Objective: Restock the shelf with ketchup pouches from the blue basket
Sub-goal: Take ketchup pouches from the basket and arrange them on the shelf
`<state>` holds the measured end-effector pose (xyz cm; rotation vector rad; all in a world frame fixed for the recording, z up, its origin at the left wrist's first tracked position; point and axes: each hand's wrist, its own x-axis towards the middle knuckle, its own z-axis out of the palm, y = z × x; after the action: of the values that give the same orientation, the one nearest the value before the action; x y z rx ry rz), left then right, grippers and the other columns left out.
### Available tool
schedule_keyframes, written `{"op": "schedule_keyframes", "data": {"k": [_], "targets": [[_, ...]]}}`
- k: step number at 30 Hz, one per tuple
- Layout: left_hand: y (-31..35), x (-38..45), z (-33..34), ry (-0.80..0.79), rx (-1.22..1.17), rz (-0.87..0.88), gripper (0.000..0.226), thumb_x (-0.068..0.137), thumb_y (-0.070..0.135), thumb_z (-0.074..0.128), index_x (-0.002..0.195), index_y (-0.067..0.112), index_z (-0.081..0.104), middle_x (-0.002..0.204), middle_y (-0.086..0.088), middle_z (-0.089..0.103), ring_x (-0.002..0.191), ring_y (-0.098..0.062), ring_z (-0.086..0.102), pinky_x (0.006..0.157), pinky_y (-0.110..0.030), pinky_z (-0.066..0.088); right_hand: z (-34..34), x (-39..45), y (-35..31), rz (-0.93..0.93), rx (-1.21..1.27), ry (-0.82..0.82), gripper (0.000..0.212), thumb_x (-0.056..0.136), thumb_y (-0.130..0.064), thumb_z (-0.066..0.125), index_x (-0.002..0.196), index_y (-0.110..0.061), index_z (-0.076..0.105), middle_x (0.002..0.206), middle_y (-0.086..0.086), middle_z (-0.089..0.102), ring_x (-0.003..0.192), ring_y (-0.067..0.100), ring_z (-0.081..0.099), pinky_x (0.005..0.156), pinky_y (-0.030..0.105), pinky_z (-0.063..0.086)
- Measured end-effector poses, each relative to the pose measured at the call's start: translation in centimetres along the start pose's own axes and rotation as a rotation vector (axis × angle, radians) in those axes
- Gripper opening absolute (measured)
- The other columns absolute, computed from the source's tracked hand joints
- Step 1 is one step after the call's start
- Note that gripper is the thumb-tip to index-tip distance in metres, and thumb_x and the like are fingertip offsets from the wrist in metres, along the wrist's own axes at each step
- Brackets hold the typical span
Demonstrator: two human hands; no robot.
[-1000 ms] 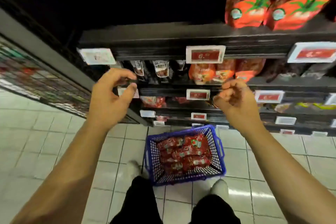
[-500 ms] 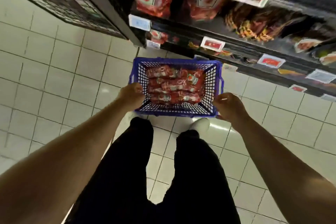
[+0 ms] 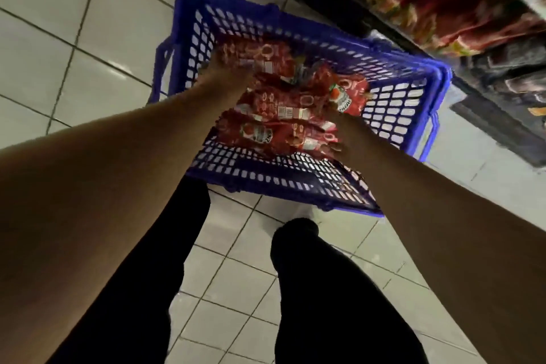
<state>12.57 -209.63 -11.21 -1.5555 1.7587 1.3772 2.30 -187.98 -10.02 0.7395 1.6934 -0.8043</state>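
Item: our left hand point(image 3: 227, 68), in the blue basket point(image 3: 407, 68) on the floor, far-left on the ketchup pouches point(image 3: 283, 115); grip unclear. Pouches: long axes left-right, between both hands. Our right hand point(image 3: 339, 130), near-right edge; closure hidden. Shelf point(image 3: 443, 9): far right.

Bare forearms point(image 3: 124, 174), black trousers point(image 3: 334, 298)

One blue basket point(image 3: 298, 38) stands on the tiled floor. Two bare hands reach into it: the left hand point(image 3: 227, 68) at the basket's left wall, the right hand point(image 3: 336, 124) toward its right wall. The red ketchup pouches point(image 3: 283, 109) lie heaped and blurred; at least five show, but the exact number cannot be told.
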Motion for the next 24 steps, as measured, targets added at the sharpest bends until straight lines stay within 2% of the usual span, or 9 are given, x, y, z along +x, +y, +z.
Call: {"op": "schedule_keyframes", "data": {"k": [2,4,6,8,12,15,19,22,24], "targets": [[-0.6,2.8,1.9,0.050,0.279,0.266,0.077,0.085,0.054,0.065,0.152,0.030,0.034,0.153,-0.004,0.041,0.140,-0.030,0.041,0.112,-0.050,0.040,1.6,3.3,-0.5,0.003,-0.018,-0.032,0.022,0.078,-0.033,0.077,0.093,-0.022,0.065,0.092,-0.002,0.064,0.081,0.016,0.059,0.055,0.025,0.047],[-1.4,4.8,3.6,0.088,0.473,0.477,0.086,0.085,0.041,0.072,0.156,0.030,0.025,0.161,-0.007,0.027,0.147,-0.031,0.029,0.117,-0.052,0.033,2.9,6.1,-0.4,0.026,0.004,-0.055,0.021,0.081,-0.035,0.076,0.096,-0.024,0.066,0.076,-0.007,0.067,0.078,0.014,0.058,0.060,0.027,0.046],[-2.5,6.1,4.7,0.099,0.571,0.504,0.104,0.078,0.042,0.077,0.159,0.030,0.013,0.166,-0.009,0.011,0.151,-0.034,0.016,0.120,-0.055,0.027,4.0,8.0,-0.1,0.048,0.069,-0.084,0.012,0.086,-0.033,0.072,0.090,-0.022,0.070,0.072,-0.004,0.069,0.070,0.016,0.062,0.057,0.027,0.049],[-3.3,7.3,4.8,0.118,0.617,0.495,0.110,0.073,0.045,0.080,0.158,0.029,0.012,0.163,-0.010,0.015,0.149,-0.036,0.018,0.119,-0.057,0.027,4.9,8.9,-0.2,0.061,0.241,-0.097,0.020,0.089,-0.030,0.070,0.075,-0.017,0.074,0.067,0.002,0.072,0.058,0.019,0.070,0.054,0.026,0.056],[-2.4,8.2,4.6,0.263,0.739,0.545,0.089,0.073,0.045,0.078,0.148,0.035,0.031,0.155,-0.014,0.026,0.144,-0.040,0.024,0.117,-0.058,0.025,6.3,9.8,-1.9,0.149,0.282,-0.065,0.047,0.077,-0.052,0.079,0.104,-0.015,0.066,0.096,0.008,0.074,0.085,0.028,0.071,0.082,0.044,0.058],[-2.3,8.3,4.4,0.280,0.863,0.572,0.075,0.081,0.045,0.073,0.146,0.032,0.038,0.155,-0.010,0.033,0.147,-0.038,0.023,0.118,-0.060,0.019,7.0,9.8,-3.1,0.156,0.146,-0.037,0.046,0.086,-0.057,0.068,0.112,-0.020,0.063,0.107,0.009,0.069,0.090,0.035,0.068,0.078,0.052,0.058],[-2.1,8.3,3.9,0.260,1.001,0.596,0.085,0.079,0.038,0.076,0.151,0.025,0.031,0.148,-0.009,0.045,0.143,-0.036,0.032,0.118,-0.066,0.012,6.3,9.5,-2.4,0.127,0.091,-0.016,0.033,0.091,-0.048,0.066,0.108,-0.021,0.060,0.104,0.010,0.066,0.087,0.035,0.068,0.062,0.052,0.061],[-1.8,7.9,4.4,0.225,1.125,0.601,0.090,0.077,0.038,0.078,0.153,0.030,0.031,0.149,-0.013,0.040,0.144,-0.037,0.029,0.119,-0.066,0.012,5.7,9.7,-0.7,0.067,0.194,-0.039,0.017,0.094,-0.033,0.061,0.104,-0.019,0.060,0.102,0.007,0.068,0.087,0.029,0.068,0.071,0.050,0.061],[-2.5,7.6,4.3,0.222,1.168,0.669,0.079,0.081,0.039,0.077,0.151,0.029,0.040,0.151,-0.012,0.035,0.145,-0.035,0.028,0.121,-0.064,0.010,5.8,9.8,0.1,0.031,0.306,-0.044,0.023,0.093,-0.029,0.060,0.111,-0.016,0.062,0.104,0.008,0.070,0.088,0.028,0.070,0.078,0.048,0.060]]}}
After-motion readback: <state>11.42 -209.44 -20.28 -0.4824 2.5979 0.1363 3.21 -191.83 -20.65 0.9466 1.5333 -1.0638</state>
